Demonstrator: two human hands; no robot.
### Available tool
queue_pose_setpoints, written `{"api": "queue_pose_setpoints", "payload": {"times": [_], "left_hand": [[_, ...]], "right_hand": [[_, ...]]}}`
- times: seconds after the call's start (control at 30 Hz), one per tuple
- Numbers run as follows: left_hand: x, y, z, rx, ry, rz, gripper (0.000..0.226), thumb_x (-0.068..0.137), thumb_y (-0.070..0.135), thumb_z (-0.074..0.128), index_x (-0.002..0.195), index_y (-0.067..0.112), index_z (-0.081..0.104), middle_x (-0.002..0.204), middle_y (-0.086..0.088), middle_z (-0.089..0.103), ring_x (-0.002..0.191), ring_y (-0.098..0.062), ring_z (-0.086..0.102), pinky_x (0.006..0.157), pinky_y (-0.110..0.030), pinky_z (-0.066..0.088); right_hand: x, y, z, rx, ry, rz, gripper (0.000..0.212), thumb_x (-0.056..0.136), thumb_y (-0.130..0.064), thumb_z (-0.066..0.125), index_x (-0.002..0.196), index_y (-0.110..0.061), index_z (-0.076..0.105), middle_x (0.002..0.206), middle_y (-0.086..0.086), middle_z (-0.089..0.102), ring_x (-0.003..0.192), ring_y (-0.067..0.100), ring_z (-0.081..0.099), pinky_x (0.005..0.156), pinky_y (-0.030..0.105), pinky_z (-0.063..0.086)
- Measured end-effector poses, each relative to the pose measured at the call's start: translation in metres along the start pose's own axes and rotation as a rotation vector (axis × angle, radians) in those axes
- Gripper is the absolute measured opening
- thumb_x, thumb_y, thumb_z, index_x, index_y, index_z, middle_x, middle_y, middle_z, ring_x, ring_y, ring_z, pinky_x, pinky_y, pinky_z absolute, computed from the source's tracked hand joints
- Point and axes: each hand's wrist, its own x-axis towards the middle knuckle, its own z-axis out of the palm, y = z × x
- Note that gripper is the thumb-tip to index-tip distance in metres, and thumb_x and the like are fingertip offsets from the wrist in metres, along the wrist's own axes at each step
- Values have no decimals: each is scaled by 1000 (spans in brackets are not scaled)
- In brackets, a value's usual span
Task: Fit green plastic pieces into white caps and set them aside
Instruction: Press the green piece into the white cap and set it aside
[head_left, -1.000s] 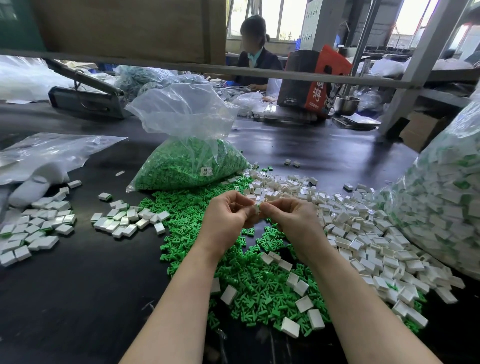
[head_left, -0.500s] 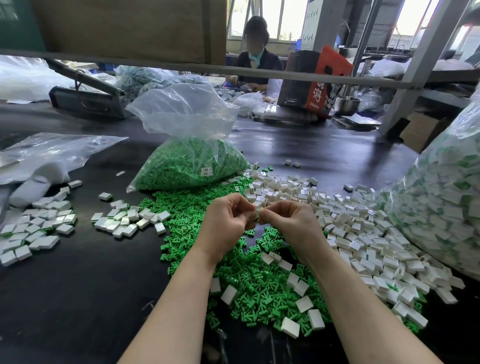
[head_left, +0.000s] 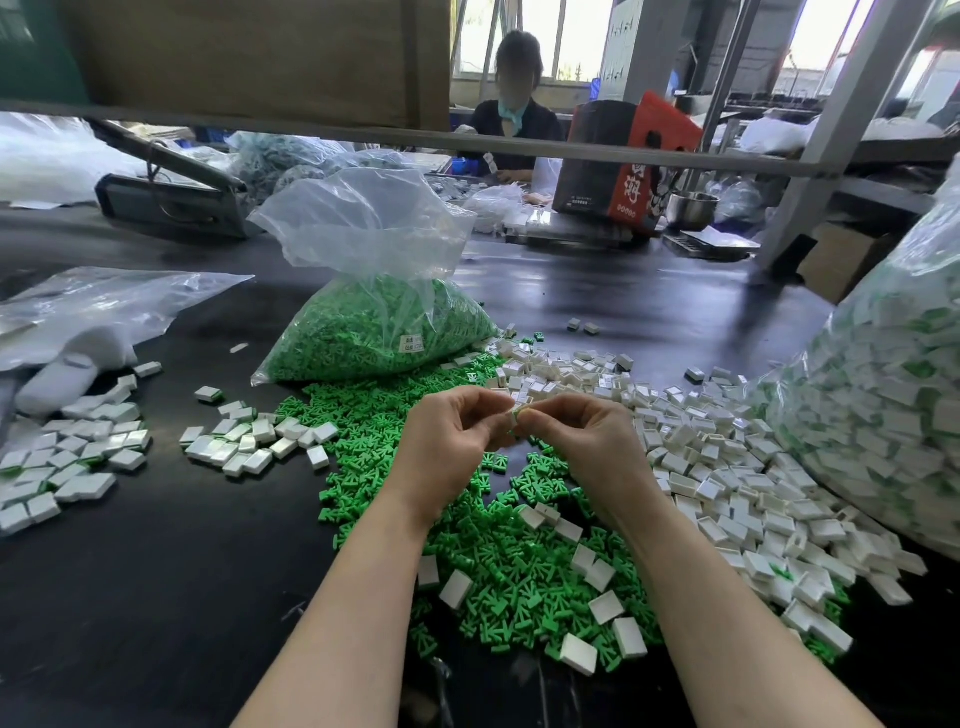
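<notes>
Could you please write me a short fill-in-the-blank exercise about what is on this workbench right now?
1. The left hand and right hand together pinch a white cap with a ____ piece in it.
2. The clear bag behind the hands holds ____ pieces.
3. The loose white caps lie mostly on the person's ____ side.
4. The table surface is ____ in colour.

Missing words: green; green; right; black

Small factory assembly workshop, bulk hand work. Long dark workbench heaped w/ loose green plastic pieces and white caps; clear bags of stock, 1 of green parts, 1 of filled caps. 2nd worker seated opposite at same bench. Metal shelf frame, cardboard boxes, big windows behind.
</notes>
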Motion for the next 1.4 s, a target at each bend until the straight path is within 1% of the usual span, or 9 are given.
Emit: {"api": "queue_pose_setpoints", "payload": {"times": [0.1,0.27,0.5,0.6,0.7,0.83,1.0,1.23,1.4], "left_hand": [[0,1,1,6,4,4,15,87,-3,67,91,10,72,73,6,75,70,-8,72,64,-14,53],[0,2,1,15,26,7,9,87,3,70,94,7,74,84,-2,76,79,-10,72,70,-16,53],[0,6,5,-51,47,-8,6,83,14,75,88,16,76,84,6,76,80,-1,70,68,-5,47],[-1,6,8,-121,26,-29,5,83,13,75,87,15,75,82,3,76,76,-5,71,67,-7,48],[1,5,9,-149,35,-47,4,82,16,75,86,17,75,85,2,76,81,-6,71,70,-8,49],[3,1,6,-174,77,-90,7,85,14,73,91,12,74,85,-2,77,80,-11,72,68,-15,52],[3,1,5,-127,81,-68,6,85,9,73,91,8,73,77,-2,76,72,-9,72,63,-15,51],[3,2,6,15,82,-29,8,84,8,74,92,12,76,80,-2,76,74,-14,73,71,-24,59],[2,4,5,19,86,-28,9,85,6,73,91,13,75,76,1,74,70,-9,71,66,-19,55]], "right_hand": [[1,0,-1,59,-32,13,3,80,-18,75,78,-15,76,76,5,76,64,9,70,60,13,51],[4,3,-1,109,-80,85,27,79,-34,72,84,-8,69,72,2,72,54,3,56,49,13,43],[5,3,3,145,-207,363,74,81,-75,35,96,-5,56,69,6,60,56,13,49,50,25,31],[4,3,6,189,-280,382,71,86,-72,28,98,-7,55,66,8,59,54,15,49,48,23,30],[5,4,3,270,-235,359,60,89,-65,41,109,-9,52,71,8,61,57,16,49,48,22,33],[5,5,-1,290,-168,255,43,85,-37,68,109,-7,50,85,12,66,64,16,55,50,21,41],[4,6,3,59,25,59,5,91,-4,65,92,-6,61,68,-1,68,58,7,60,52,15,44],[6,0,2,-165,137,-14,6,89,-5,68,87,-10,67,79,11,72,64,11,66,55,17,48],[6,-1,4,-211,129,-60,8,88,-2,69,87,-11,69,81,10,71,70,15,68,62,21,54]]}}
